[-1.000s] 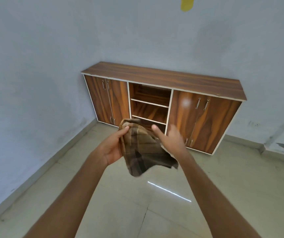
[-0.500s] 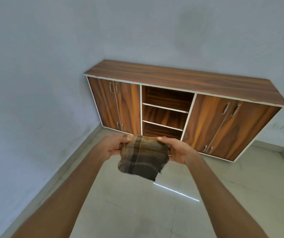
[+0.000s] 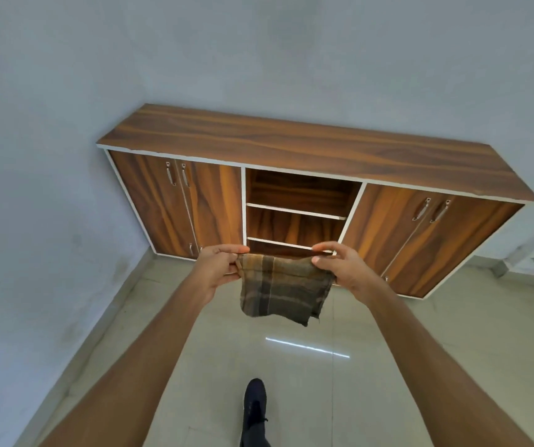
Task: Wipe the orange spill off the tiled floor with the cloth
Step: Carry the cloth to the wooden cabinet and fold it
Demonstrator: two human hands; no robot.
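A dark shoe (image 3: 254,401) stood on the tiled floor (image 3: 404,366). Both forearms reached forward, level. The left hand (image 3: 217,269) and right hand (image 3: 344,269) each pinched a top corner of the checked cloth (image 3: 283,290), which hung stretched between them above the floor. Beyond stood a wooden cabinet (image 3: 307,175).

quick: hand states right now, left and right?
Left hand: closed, pinching the left top corner of the checked cloth.
Right hand: closed, pinching the cloth's right top corner; the cloth hangs between them above the floor.
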